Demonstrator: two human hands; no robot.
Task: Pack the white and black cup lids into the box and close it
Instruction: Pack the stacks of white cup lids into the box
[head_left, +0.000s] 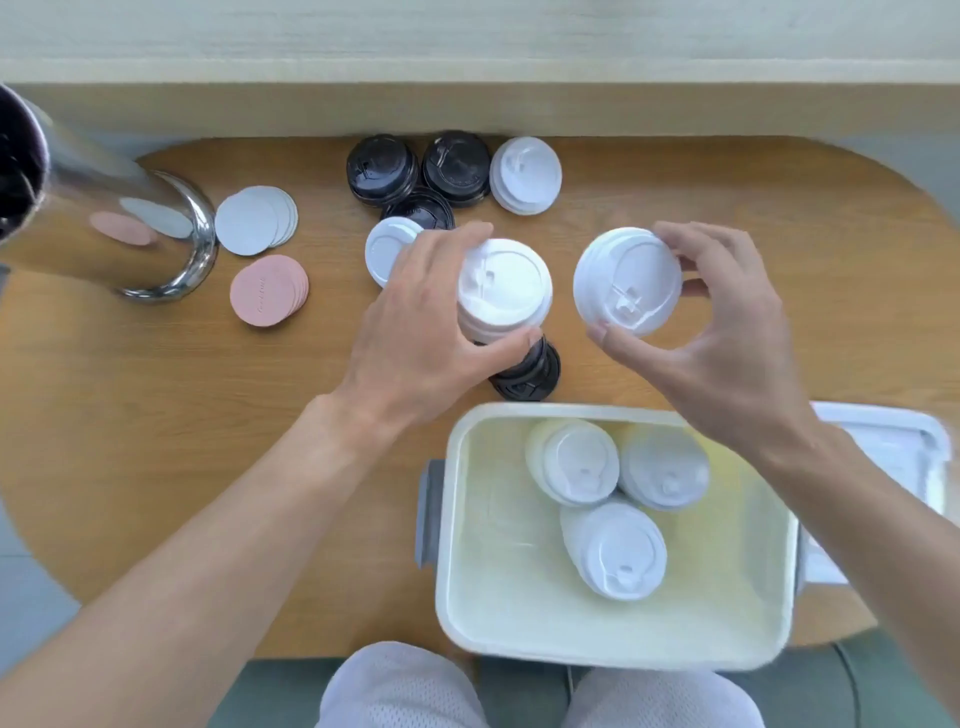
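My left hand (415, 332) grips a stack of white lids (504, 288) above the table's middle. My right hand (727, 332) holds another stack of white lids (626, 283) to the right of it, tilted toward me. Under the left stack lies a black lid stack (530, 374). At the back stand two black stacks (382, 169) (456, 166), a white stack (525, 174), a third black stack (418, 208) and a white lid (389, 249). The open white box (467, 571) near me holds three white lid stacks (574, 460) (665, 467) (618, 551). Its cover (893, 447) lies to the right.
A shiny metal cylinder (119, 223) stands at the left of the wooden table (208, 415). Next to it lie a pile of grey-white paper discs (254, 221) and a pile of pink discs (267, 291). A pale ledge runs along the back.
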